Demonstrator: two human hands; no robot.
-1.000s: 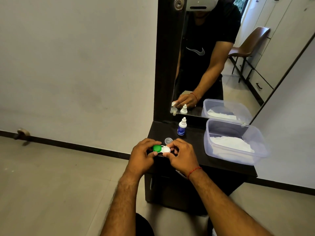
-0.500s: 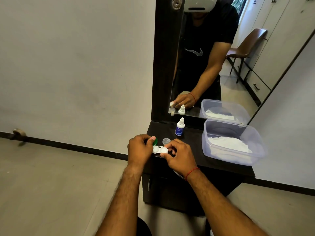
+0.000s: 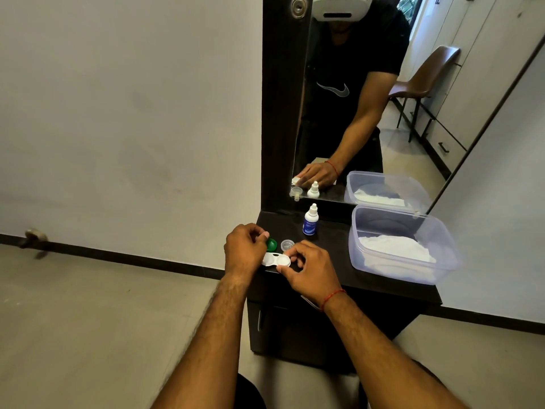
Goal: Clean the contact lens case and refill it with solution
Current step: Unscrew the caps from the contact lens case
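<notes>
**Green cap off, case held at the worktop's front edge**

The white contact lens case [image 3: 276,259] lies at the front left edge of the dark worktop [image 3: 330,255], held between both hands. Both of its wells face up uncovered. The right hand [image 3: 309,271] has its fingers [image 3: 290,253] and thumb closed on the right end of the case, pinching it from the far and near sides. A red thread circles that wrist.

The left hand [image 3: 244,252] covers the left end of the case; its fingers are curled together around the green cap [image 3: 272,245], which sits tilted at the fingertips, just beyond the case and off its well. Whether the cap touches the worktop cannot be told.

A clear cap [image 3: 287,245] lies on the worktop just behind the case, between the green cap and the right hand. Further back, near the mirror [image 3: 368,113], stands the small white solution bottle [image 3: 310,224] with a blue label, upright and with its nozzle on. To the right, well apart from the case, a clear plastic container [image 3: 442,246] holds white folded tissue [image 3: 395,250].

The mirror reflects the bottle, the container, one hand and the person's dark shirt.
</notes>
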